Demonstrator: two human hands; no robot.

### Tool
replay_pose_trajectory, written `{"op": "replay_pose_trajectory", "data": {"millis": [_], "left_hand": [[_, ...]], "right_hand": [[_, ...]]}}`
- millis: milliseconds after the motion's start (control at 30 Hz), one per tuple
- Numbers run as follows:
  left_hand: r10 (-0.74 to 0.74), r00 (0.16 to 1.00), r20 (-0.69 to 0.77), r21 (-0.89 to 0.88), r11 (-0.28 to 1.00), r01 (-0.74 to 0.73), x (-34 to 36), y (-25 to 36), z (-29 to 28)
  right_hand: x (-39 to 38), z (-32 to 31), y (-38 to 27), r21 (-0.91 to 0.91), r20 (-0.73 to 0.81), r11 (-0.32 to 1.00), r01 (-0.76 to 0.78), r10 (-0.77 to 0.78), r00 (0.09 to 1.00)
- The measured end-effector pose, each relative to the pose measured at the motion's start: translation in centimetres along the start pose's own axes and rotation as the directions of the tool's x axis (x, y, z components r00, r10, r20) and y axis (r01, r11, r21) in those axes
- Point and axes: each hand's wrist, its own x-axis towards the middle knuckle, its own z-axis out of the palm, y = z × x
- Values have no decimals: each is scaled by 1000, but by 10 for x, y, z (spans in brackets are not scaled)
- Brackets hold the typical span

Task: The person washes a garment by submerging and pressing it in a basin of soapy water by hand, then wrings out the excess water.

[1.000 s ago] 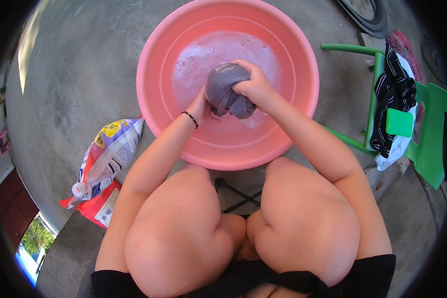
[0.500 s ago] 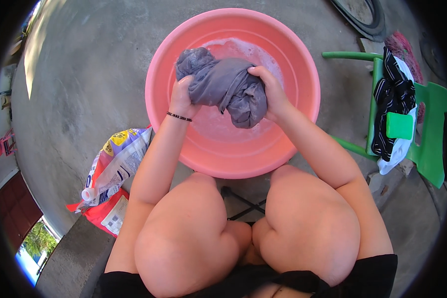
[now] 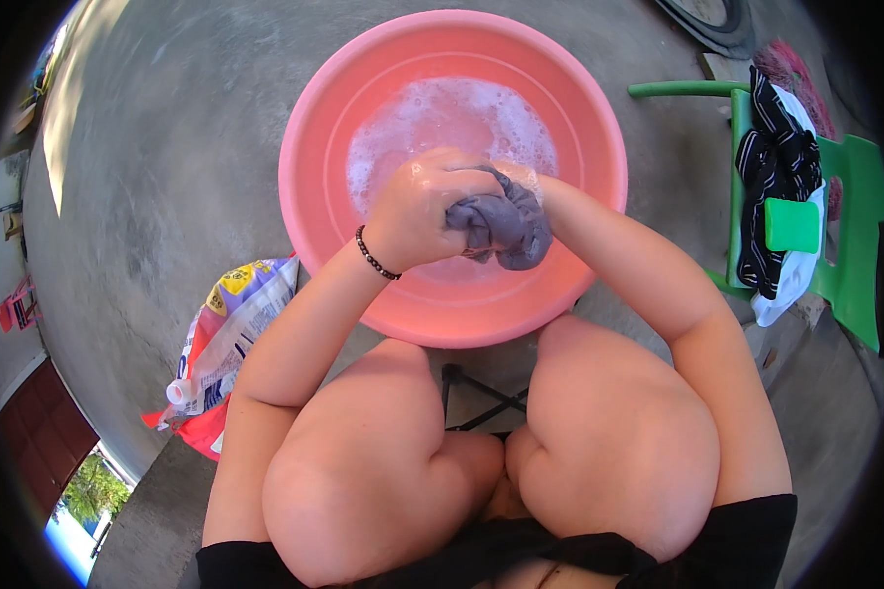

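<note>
Over the pink basin, a wet grey cloth is bunched and twisted into a tight bundle. My left hand, with a dark beaded bracelet on its wrist, is closed around the cloth's left side. On the other side my right hand grips the bundle; most of its fingers are hidden behind the cloth and my left hand. Both hands are close together and wet. Soapy water with white foam lies in the basin below them.
A green plastic chair at the right holds black striped clothing, a white cloth and a green block. Colourful plastic packages and a clear bottle lie left of the basin. A tire sits at the far right.
The grey cloth has gone from a long, loose roll to a small tight bundle. My hands have come together, the left moving right and turning over the cloth.
</note>
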Motion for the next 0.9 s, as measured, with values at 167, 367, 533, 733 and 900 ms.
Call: {"op": "replay_pose_trajectory", "data": {"millis": [167,367,533,733,900], "left_hand": [[158,971,179,128,975,-182,-1,13,28],[192,917,351,113,963,-245,-9,17,44],[-184,967,177,36,983,181,-8,-7,25],[-522,835,-174,-429,804,413,-46,-77,10],[-839,545,-15,-703,396,591,-67,-108,-6]], "right_hand": [[14,-27,34,-222,188,975,-7,49,981],[15,-28,45,-394,81,913,104,-78,994],[18,-49,60,-252,-152,956,151,-193,969],[0,-37,12,328,-541,907,262,-47,840],[-17,-65,-13,-392,-543,911,127,-341,767]]}}
